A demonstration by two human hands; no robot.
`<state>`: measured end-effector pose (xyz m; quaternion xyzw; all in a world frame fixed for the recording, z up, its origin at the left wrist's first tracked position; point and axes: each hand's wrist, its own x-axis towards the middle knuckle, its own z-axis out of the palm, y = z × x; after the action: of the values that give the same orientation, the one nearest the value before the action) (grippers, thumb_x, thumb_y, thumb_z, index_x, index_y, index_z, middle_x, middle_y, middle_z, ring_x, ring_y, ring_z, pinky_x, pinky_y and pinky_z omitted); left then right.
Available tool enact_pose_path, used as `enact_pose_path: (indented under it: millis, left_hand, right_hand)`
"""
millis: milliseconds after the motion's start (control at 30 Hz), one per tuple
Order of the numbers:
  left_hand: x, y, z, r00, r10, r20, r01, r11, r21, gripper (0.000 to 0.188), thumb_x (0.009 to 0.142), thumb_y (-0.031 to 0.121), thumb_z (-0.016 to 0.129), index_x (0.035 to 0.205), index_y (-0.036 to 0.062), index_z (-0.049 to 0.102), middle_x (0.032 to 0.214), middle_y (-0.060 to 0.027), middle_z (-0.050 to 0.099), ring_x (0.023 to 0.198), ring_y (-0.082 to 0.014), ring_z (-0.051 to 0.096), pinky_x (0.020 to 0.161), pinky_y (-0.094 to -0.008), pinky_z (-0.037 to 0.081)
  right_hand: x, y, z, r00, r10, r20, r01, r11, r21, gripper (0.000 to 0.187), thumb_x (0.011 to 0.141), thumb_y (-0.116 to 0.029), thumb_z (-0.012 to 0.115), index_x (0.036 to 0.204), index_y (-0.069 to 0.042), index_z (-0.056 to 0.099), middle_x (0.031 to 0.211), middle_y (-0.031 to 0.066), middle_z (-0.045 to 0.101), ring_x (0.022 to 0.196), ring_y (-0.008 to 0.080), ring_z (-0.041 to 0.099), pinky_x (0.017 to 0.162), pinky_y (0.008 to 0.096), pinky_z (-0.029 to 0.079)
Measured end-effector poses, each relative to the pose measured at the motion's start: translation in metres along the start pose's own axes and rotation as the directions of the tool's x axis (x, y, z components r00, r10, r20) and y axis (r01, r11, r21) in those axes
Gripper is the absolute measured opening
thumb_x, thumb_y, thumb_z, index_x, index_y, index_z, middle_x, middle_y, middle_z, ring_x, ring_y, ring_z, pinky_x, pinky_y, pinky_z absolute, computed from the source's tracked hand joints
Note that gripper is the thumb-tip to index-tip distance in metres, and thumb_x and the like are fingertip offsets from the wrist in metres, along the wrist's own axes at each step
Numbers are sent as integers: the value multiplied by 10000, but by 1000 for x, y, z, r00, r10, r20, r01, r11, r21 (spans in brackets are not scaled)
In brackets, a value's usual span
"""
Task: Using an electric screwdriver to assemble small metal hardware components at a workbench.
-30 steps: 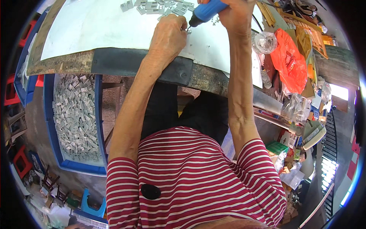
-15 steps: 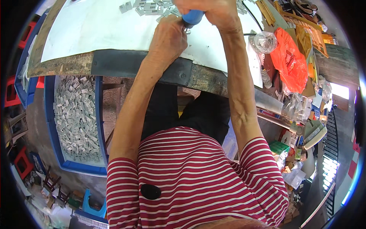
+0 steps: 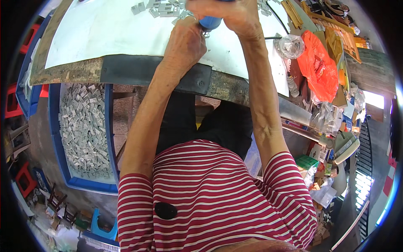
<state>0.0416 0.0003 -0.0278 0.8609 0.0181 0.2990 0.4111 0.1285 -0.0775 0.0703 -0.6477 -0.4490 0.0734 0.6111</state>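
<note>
Head view: the right hand (image 3: 237, 14)'s fingers wrap the blue driver (image 3: 210, 22), its lower end just right of the left hand (image 3: 187, 40)'s fingertips, above the bench (image 3: 79, 69). The driver's long axis seems near upright, though the hand and frame edge hide much of it. A small part (image 3: 207, 35) shows beside the curled left fingers; whether they grip it, I cannot tell. Loose grey parts (image 3: 166, 7) lie beyond.

Blue handheld driver (image 3: 211, 22) is nose-down, partly hidden, just beside a tiny grey piece (image 3: 207, 35); similar grey bits (image 3: 166, 7) lie scattered nearby.
</note>
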Motion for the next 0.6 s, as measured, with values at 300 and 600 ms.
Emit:
enact_pose_path:
  millis: [300,600]
  left_hand:
    - [2,6,0,993,80,-88,-85,995,-54,136,687,-96,561,814,-51,543,745,-238,575,731,-409,569,626,-450,459]
    - [1,9,-3,996,48,-71,-52,997,-64,133,677,-99,566,798,-44,553,753,-223,563,733,-394,558,643,-452,452]
  right_hand:
    - [-5,-15,4,984,-161,72,166,982,-85,494,508,-252,812,864,30,617,832,117,655,766,223,654,709,368,537]
    - [-12,1,4,994,-45,-96,48,998,27,540,520,-282,842,906,16,607,846,106,655,798,196,654,726,349,535]
